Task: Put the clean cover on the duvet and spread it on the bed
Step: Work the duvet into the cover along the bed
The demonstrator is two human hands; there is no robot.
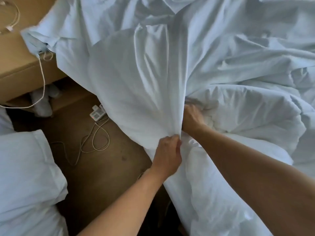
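Note:
A smooth white cover (136, 79) is bunched and stretched up across the bed's left side. My left hand (167, 155) pinches a gathered edge of this cover near the bed's side. Just right of it, my right hand (191, 116) grips the puffy white duvet (252, 108), its fingers buried in the filling where the cover meets it. The duvet lies crumpled over the right part of the bed, and more rumpled white fabric (238, 31) spreads behind it.
A brown bedside cabinet (18, 65) stands at the upper left with white cables on it. A power strip (98, 114) and looped cables (95, 140) lie on the brown floor between the beds. White pillows (25, 176) sit at the lower left.

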